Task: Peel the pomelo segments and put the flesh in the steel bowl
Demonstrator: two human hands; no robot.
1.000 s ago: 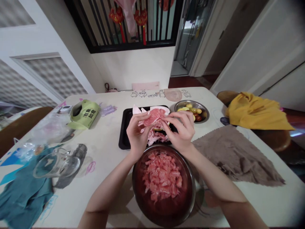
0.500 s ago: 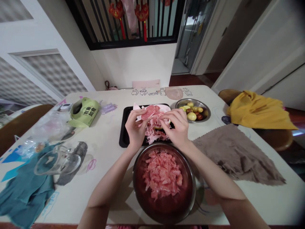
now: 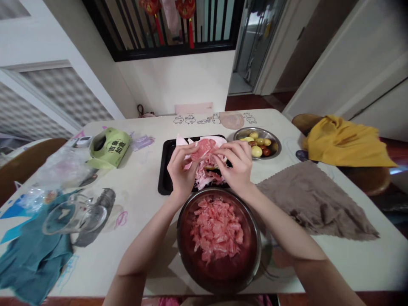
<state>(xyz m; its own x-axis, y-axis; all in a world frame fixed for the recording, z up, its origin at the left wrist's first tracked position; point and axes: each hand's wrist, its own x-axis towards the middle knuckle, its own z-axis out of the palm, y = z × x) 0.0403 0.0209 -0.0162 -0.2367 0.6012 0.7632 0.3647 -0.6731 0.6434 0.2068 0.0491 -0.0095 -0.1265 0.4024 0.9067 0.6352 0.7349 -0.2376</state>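
Between my two hands, above the black tray, is a pink pomelo segment [image 3: 204, 148]. My left hand [image 3: 182, 168] pinches its left side, fingers curled. My right hand [image 3: 235, 163] has thumb and fingertips together at the segment's right edge. Below them, the black tray [image 3: 165, 170] bears torn pale-pink membrane [image 3: 205, 176] and pieces of thick pomelo peel [image 3: 181, 140], partly hidden by my hands. Nearer to me, between my forearms, a steel bowl [image 3: 219, 278] holds a heap of peeled pink pomelo flesh [image 3: 216, 231].
Behind my right hand stands a small steel bowl [image 3: 276, 154] of yellow, green and reddish fruits. A brown cloth [image 3: 315, 199] lies at right. On the left are a glass pitcher [image 3: 79, 214], a teal cloth [image 3: 38, 255], clear plastic bags [image 3: 63, 168] and a green visor [image 3: 110, 148].
The view has shifted slightly. My hands stay over the tray; the pomelo segment between them is turned a little and shows more of its pink face.
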